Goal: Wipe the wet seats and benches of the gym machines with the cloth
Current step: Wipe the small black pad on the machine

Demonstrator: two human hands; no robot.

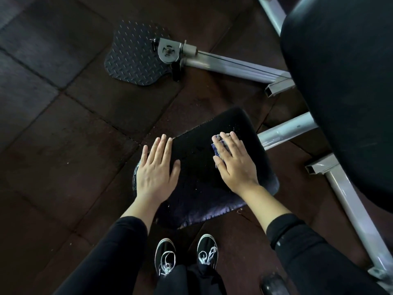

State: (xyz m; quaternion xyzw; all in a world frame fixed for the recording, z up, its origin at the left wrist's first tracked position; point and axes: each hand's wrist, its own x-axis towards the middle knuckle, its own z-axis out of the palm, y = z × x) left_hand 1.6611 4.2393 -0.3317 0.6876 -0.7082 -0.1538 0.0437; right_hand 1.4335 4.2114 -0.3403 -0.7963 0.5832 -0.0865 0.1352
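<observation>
Your cloth lies on the far right part of the black seat, mostly hidden under your right hand, whose straight fingers press it flat. Your left hand rests on the seat's left edge, fingers straight and slightly spread (water drops glint on the pad). Grey frame tubes, a checker-plate footrest and a large black backrest surround it.

Dim, bluish light; soft sheen on the grey frame; blurred, bowed edges; murky dark corners
</observation>
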